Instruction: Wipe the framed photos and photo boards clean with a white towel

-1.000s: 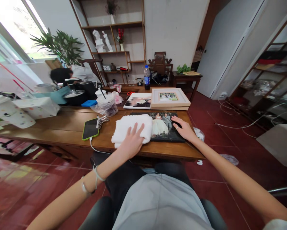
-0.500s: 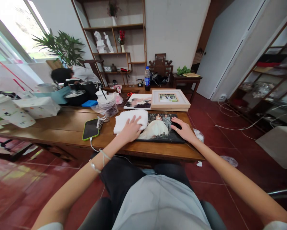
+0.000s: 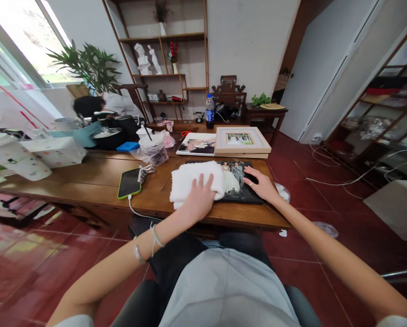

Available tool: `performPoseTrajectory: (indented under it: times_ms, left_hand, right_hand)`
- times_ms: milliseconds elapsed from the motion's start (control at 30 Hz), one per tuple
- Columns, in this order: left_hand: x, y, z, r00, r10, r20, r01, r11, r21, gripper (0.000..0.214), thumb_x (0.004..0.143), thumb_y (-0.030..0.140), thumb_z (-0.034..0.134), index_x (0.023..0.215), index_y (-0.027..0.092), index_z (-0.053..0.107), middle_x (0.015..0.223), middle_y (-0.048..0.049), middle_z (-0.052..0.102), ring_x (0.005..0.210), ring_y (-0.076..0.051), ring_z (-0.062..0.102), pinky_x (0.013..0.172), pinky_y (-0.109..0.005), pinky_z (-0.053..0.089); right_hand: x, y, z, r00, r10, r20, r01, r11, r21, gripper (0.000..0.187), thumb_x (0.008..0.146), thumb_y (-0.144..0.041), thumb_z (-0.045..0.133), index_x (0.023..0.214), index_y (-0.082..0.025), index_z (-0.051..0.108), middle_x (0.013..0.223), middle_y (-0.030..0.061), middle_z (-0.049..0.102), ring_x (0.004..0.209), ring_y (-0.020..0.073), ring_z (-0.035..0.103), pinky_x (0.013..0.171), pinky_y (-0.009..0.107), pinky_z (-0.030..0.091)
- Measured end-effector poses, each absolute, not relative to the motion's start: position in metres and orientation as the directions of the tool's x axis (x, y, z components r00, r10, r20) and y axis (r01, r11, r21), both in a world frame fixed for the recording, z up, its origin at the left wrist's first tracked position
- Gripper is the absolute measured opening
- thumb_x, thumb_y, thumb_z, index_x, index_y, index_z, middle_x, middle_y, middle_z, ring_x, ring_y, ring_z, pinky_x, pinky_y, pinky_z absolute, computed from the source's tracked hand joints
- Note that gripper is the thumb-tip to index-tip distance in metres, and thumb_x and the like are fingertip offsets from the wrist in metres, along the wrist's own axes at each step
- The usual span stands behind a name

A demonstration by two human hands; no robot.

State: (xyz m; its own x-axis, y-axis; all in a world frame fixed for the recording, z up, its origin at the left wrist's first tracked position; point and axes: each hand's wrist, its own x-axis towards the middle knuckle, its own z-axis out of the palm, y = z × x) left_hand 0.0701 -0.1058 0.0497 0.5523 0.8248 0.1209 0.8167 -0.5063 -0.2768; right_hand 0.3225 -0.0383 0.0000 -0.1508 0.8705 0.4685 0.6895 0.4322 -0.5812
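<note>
As we look down through the head view, a dark photo panel (image 3: 236, 184) lies flat on the brown wooden worktop (image 3: 87, 175), its left part covered by a folded white towel (image 3: 186, 181). Our left hand (image 3: 200, 200) rests palm down on the towel, its fingers (image 3: 202, 180) spread over the cloth; they look extended rather than clenched, but we cannot tell whether the thumb pinches any of it. Our right hand (image 3: 263, 185) lies at the panel's right edge, its fingers outstretched and loose on the surface, grasping nothing.

We see a thick, fluffy pile on the towel, with soft, rounded folds. The panel is a thin rectangle, its print showing one figure in a full, pale gown and another in grey, against dark foliage. Just beyond the panel we find a pale, box-like frame (image 3: 243, 140), and beyond the panel's left part a white-edged print (image 3: 196, 144). Well to the panel's left lies a phone (image 3: 129, 183) in a bright green case, near a crumpled, silvery thing (image 3: 146, 170). Farther beyond the panel stands a bottle (image 3: 209, 111) with a blue cap and dark contents.
</note>
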Motion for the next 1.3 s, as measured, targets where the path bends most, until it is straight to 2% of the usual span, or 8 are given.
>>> performPoseTrajectory:
  times_ms: [233, 467, 600, 700, 833, 1000, 1167, 1300]
  left_hand:
    - [0.082, -0.152, 0.064, 0.659, 0.751, 0.033, 0.74, -0.641, -0.204, 0.027, 0.088, 0.022, 0.049, 0.105, 0.018, 0.069, 0.15, -0.0128, 0.032, 0.133, -0.04, 0.034, 0.1, -0.054, 0.039]
    - [0.061, -0.067, 0.052, 0.641, 0.758, 0.119, 0.766, -0.623, -0.158, 0.031, 0.09, 0.025, 0.046, 0.11, 0.017, 0.067, 0.151, -0.0104, 0.033, 0.135, -0.036, 0.032, 0.104, -0.05, 0.036]
    - [0.059, -0.02, 0.043, 0.552, 0.815, 0.176, 0.834, -0.54, -0.116, 0.037, 0.094, 0.033, 0.039, 0.116, 0.016, 0.063, 0.151, -0.0101, 0.033, 0.136, -0.034, 0.03, 0.106, -0.051, 0.032]
    - [0.063, -0.006, 0.04, 0.498, 0.844, 0.199, 0.867, -0.486, -0.109, 0.037, 0.094, 0.031, 0.04, 0.122, 0.017, 0.06, 0.15, -0.0102, 0.034, 0.137, -0.033, 0.029, 0.107, -0.052, 0.03]
    - [0.08, -0.027, 0.043, 0.49, 0.85, 0.193, 0.87, -0.465, -0.164, 0.036, 0.092, 0.024, 0.041, 0.119, 0.015, 0.062, 0.146, -0.0134, 0.039, 0.132, -0.034, 0.035, 0.103, -0.052, 0.035]
    - [0.106, -0.103, 0.049, 0.582, 0.799, 0.154, 0.807, -0.543, -0.233, 0.033, 0.088, 0.02, 0.045, 0.111, 0.015, 0.068, 0.146, -0.0157, 0.039, 0.13, -0.039, 0.037, 0.1, -0.055, 0.036]
    - [0.118, -0.146, 0.058, 0.695, 0.704, 0.145, 0.716, -0.662, -0.22, 0.031, 0.086, 0.023, 0.049, 0.108, 0.015, 0.069, 0.143, -0.0179, 0.041, 0.127, -0.041, 0.04, 0.104, -0.057, 0.031]
    - [0.12, -0.12, 0.061, 0.667, 0.728, 0.16, 0.745, -0.646, -0.165, 0.033, 0.089, 0.026, 0.046, 0.113, 0.016, 0.066, 0.142, -0.0162, 0.043, 0.128, -0.038, 0.04, 0.102, -0.056, 0.034]
  right_hand:
    - [0.323, -0.037, 0.0, -0.158, 0.866, 0.474, 0.689, 0.441, -0.576, 0.036, 0.083, -0.03, 0.059, 0.116, -0.017, 0.066, 0.131, 0.0132, 0.057, 0.127, 0.0257, 0.048, 0.111, 0.045, 0.034]
    - [0.323, -0.037, -0.003, -0.156, 0.862, 0.481, 0.678, 0.448, -0.583, 0.036, 0.083, -0.031, 0.059, 0.115, -0.018, 0.066, 0.131, 0.0127, 0.057, 0.127, 0.0264, 0.048, 0.111, 0.046, 0.033]
    - [0.324, -0.037, -0.004, -0.158, 0.863, 0.479, 0.678, 0.448, -0.583, 0.037, 0.083, -0.032, 0.059, 0.116, -0.017, 0.065, 0.131, 0.013, 0.057, 0.128, 0.0261, 0.048, 0.111, 0.045, 0.033]
    - [0.324, -0.037, -0.004, -0.159, 0.866, 0.475, 0.676, 0.446, -0.586, 0.037, 0.083, -0.033, 0.059, 0.116, -0.018, 0.065, 0.132, 0.0127, 0.057, 0.128, 0.026, 0.047, 0.111, 0.046, 0.033]
    - [0.323, -0.038, -0.004, -0.157, 0.864, 0.479, 0.675, 0.448, -0.587, 0.036, 0.083, -0.033, 0.059, 0.116, -0.019, 0.066, 0.131, 0.0121, 0.057, 0.128, 0.0261, 0.048, 0.111, 0.046, 0.033]
    - [0.324, -0.038, -0.002, -0.159, 0.868, 0.471, 0.679, 0.442, -0.586, 0.036, 0.083, -0.032, 0.058, 0.116, -0.019, 0.066, 0.132, 0.0117, 0.057, 0.127, 0.026, 0.048, 0.111, 0.046, 0.033]
    - [0.325, -0.038, 0.002, -0.181, 0.865, 0.467, 0.672, 0.456, -0.583, 0.035, 0.083, -0.029, 0.056, 0.116, -0.019, 0.065, 0.132, 0.0111, 0.057, 0.128, 0.0261, 0.048, 0.111, 0.047, 0.033]
    - [0.325, -0.038, 0.002, -0.186, 0.866, 0.464, 0.672, 0.456, -0.584, 0.035, 0.083, -0.028, 0.056, 0.117, -0.021, 0.065, 0.132, 0.0088, 0.057, 0.128, 0.0251, 0.048, 0.111, 0.047, 0.033]
